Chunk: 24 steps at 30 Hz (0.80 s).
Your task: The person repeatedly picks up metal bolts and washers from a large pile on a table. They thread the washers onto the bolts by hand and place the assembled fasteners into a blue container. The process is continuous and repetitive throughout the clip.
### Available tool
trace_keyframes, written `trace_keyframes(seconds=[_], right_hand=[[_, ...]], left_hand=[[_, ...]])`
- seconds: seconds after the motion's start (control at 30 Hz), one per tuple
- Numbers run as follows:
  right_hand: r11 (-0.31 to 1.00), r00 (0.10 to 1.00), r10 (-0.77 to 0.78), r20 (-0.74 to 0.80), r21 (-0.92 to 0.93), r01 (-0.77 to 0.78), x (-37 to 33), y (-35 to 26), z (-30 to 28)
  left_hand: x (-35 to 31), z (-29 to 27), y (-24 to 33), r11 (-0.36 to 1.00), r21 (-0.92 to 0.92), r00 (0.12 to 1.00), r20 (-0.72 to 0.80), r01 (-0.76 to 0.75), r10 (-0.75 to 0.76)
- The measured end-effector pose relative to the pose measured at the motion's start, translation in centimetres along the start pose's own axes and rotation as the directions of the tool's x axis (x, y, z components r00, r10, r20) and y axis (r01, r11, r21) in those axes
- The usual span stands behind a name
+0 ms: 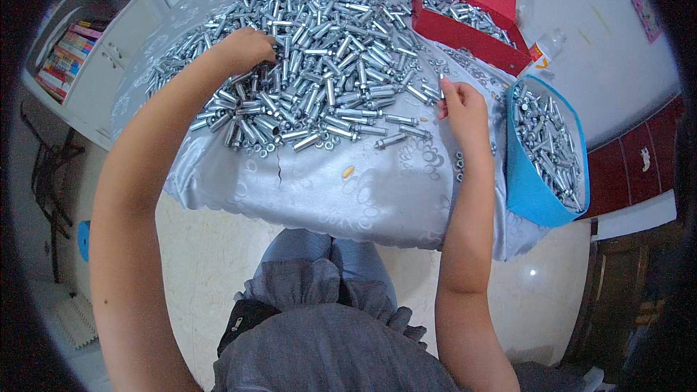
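Observation:
A large heap of silver sleeve anchor bolts [341,65] covers the far part of the table. My left hand [250,47] is at the heap's left side, its fingers curled down among the bolts. What they hold, if anything, is hidden. Right of the heap, my right hand [465,107] pinches one anchor bolt [441,86] upright between thumb and fingers. Several loose nuts [327,143] lie along the heap's near edge.
A blue fabric bin [530,185] full of bolts stands right of my right forearm. Behind it sits an open red box [472,43] with more bolts. A silvery patterned cloth [312,196] covers the table, and a small yellowish piece [348,172] lies on it.

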State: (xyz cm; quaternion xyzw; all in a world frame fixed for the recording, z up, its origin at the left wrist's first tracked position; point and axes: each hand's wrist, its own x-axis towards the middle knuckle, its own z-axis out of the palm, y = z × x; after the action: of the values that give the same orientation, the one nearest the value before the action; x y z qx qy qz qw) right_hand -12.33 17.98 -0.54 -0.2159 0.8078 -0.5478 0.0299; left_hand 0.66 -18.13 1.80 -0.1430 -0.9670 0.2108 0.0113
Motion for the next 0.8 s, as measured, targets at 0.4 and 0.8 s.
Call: trace_keyframes(seconds=[0.4,0.8], right_hand=[[0.996,0.996,0.026,0.09,0.079,-0.033,0.3,-0.5,-0.1],[0.836,0.961,-0.012,0.276,0.53,-0.142,-1.5,-3.2,1.3]], left_hand=[[0.9,-0.6,2.4,0.619,-0.771,0.727,-0.337,0.152,-0.598],[8.9,-5.0,18.8,-0.378,-0.794,0.641,-0.019,-0.477,-0.768]])
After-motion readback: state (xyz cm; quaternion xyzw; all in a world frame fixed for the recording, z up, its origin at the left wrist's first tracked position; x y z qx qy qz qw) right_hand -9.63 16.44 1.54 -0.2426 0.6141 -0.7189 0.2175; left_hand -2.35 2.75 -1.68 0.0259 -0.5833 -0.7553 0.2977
